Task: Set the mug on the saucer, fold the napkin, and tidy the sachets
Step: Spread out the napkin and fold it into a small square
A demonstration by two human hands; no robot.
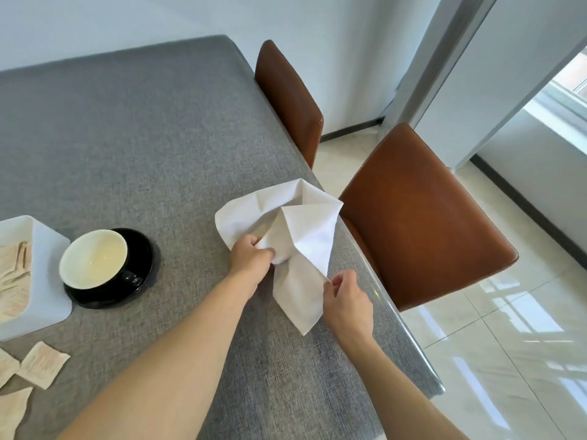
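Observation:
A white napkin (pixel 295 227) is bunched and lifted off the grey table near its right edge. My left hand (pixel 251 260) grips it at its middle. My right hand (pixel 344 298) pinches a lower edge of it. A black mug (pixel 95 262) with a cream inside stands on a black saucer (pixel 144 249) at the left. Several beige sachets (pixel 41 365) lie loose on the table at the lower left. More sachets (pixel 14 274) sit inside a white tray (pixel 47 281) at the left edge.
The grey cloth-covered table (pixel 143 138) stretches far back. Two brown leather chairs (pixel 422 217) (pixel 287 96) stand along its right edge. A glossy tiled floor lies to the right.

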